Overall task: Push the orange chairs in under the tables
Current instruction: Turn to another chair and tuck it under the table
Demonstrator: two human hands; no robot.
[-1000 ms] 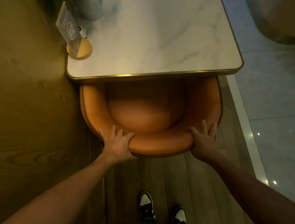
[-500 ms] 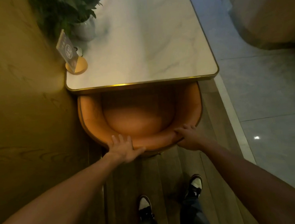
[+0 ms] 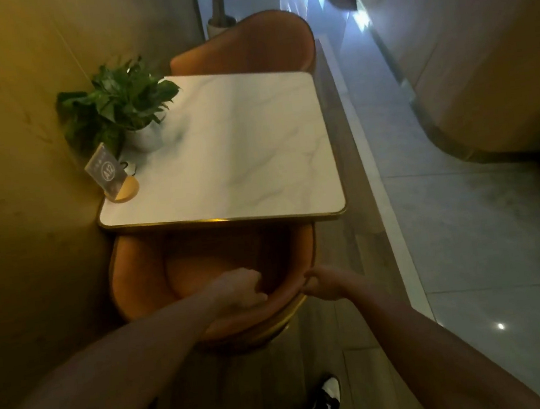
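Note:
An orange tub chair [image 3: 142, 279] sits with its seat partly under the near edge of a white marble table [image 3: 240, 160] with a gold rim. My left hand [image 3: 238, 292] is curled over the top of the chair's curved backrest near its middle. My right hand [image 3: 324, 282] grips the backrest rim further right. A second orange chair [image 3: 254, 48] stands at the table's far side, its seat hidden behind the tabletop.
A potted green plant [image 3: 119, 103] and a table number sign [image 3: 108, 172] on a round wooden base stand on the table's left side. A tan wall runs along the left. A pale tiled aisle [image 3: 469, 249] lies to the right, with a large curved structure [image 3: 481, 62] beyond it.
I have stepped back and my view has lifted, showing the far chair. Both hands have slid closer together on the backrest and curled around its rim.

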